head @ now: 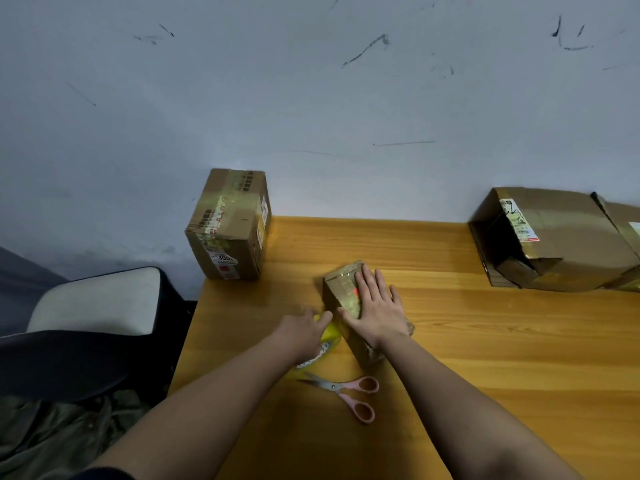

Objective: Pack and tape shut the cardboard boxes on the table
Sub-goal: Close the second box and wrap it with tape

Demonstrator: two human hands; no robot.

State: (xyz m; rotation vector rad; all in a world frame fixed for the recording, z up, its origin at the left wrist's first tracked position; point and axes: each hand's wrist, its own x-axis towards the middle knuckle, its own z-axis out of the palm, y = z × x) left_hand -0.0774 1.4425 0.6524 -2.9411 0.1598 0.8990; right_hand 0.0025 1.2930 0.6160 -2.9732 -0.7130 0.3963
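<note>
One box (230,226) at the table's (485,358) far left looks taped. My right hand (375,308), fingers spread, presses tape on the small box (341,292) at centre; left hand (304,329) grips the tape roll (329,336). Right-hand box (540,240) gapes open, I judge unfinished.

Plain home or office corner (scuffed wall (311,98)): wooden desk (485,358), chair (97,306), parcels (228,226).

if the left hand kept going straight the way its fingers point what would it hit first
Most likely the small cardboard box: the left hand, resting on the yellow tape roll, points up and right at its near side. Depth is hard to judge.
</note>
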